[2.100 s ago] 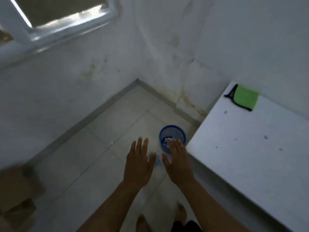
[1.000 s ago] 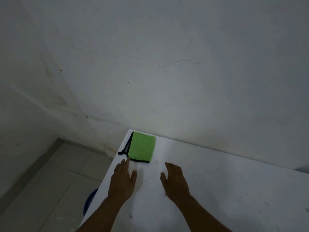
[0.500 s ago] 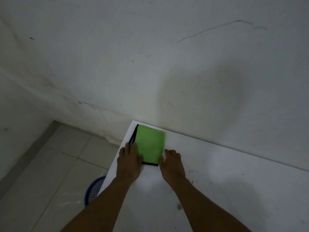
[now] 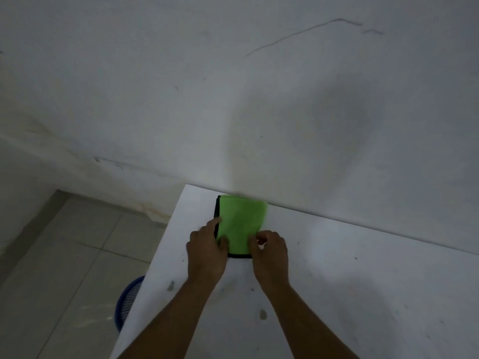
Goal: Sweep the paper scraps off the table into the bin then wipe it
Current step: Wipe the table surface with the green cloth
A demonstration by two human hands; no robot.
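Head view is showing no scraps on the worktop (image 4: 337,268), so wiping is remaining: left hand (image 4: 206,252) and right hand (image 4: 270,251) are pinching the green cloth (image 4: 239,225) at twelve o'clock, the blue bin (image 4: 127,301) sitting at eight.

You are looking at a white plastered wall (image 4: 259,99) rising straight behind the far edge, with a thin dark crack (image 4: 298,35) running across its upper right and yellowish stains (image 4: 153,211) showing low down near the floor. To the left, a floor of pale square tiles (image 4: 72,255) is stretching toward a grey skirting strip (image 4: 28,229) along the side wall.
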